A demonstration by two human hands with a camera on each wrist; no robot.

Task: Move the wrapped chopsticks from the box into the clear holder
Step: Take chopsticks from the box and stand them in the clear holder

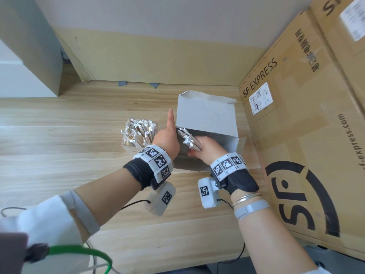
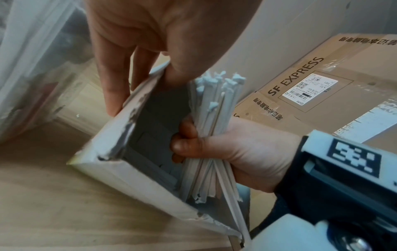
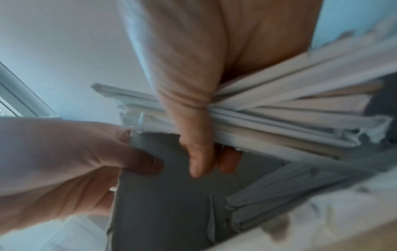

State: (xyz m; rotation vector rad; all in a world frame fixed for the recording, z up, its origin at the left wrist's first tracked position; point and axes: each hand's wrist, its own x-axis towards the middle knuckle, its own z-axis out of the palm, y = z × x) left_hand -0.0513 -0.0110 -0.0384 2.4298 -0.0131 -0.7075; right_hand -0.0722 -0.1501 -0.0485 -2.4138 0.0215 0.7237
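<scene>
The right hand [image 1: 205, 148] was curled tight round a bundle of wrapped chopsticks [image 2: 211, 135] at about its middle, inside the open mouth of the grey box [image 1: 207, 117]. The left hand [image 1: 167, 137] steadied the box's left wall, thumb inside and fingers outside, pinching the card (one finger pointed up toward twelve o'clock).

The bundle looked light, each stick stiff, but the paper sleeves seemed slick and loose-ended, so sticks could slide out of a slack grip; a firm hold round the middle seemed the right place.

The clear holder [image 1: 126, 147] stood on the worktop [image 1: 59, 135] at nine o'clock from the box, already crowded with wrapped sticks.

More sticks [image 3: 268, 200] lay in the box bottom, though how many I couldn't tell. The right-wrist view was blurred, and the left wrist hid the holder's near side.
</scene>
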